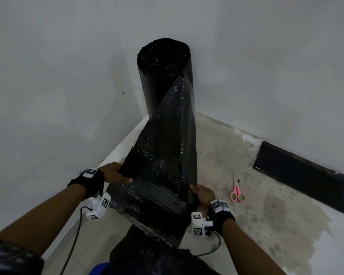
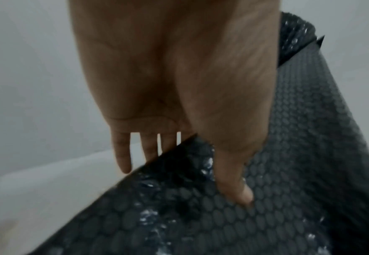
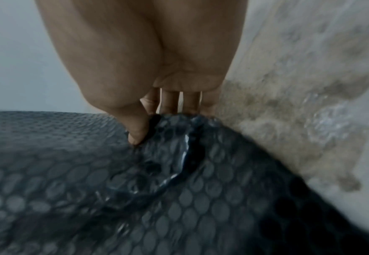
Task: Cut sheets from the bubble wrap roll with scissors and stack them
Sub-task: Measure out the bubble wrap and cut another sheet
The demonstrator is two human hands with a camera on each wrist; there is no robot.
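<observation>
A tall black bubble wrap roll (image 1: 165, 76) stands upright in the room's corner. Its loose sheet (image 1: 163, 159) runs down from the roll toward me. My left hand (image 1: 117, 175) pinches the sheet's left edge, thumb on top (image 2: 233, 181) and fingers (image 2: 122, 155) behind. My right hand (image 1: 201, 193) pinches the right edge, with the plastic (image 3: 179, 155) bunched under its thumb (image 3: 135, 131). Pink-handled scissors (image 1: 236, 192) lie on the floor to the right of my right hand, untouched.
A black cut sheet (image 1: 302, 175) lies flat on the floor along the right wall (image 1: 266, 66). The floor (image 1: 276, 215) there is stained and patchy. A white skirting (image 1: 117, 153) runs along the left wall. Cables trail from both wrist cameras.
</observation>
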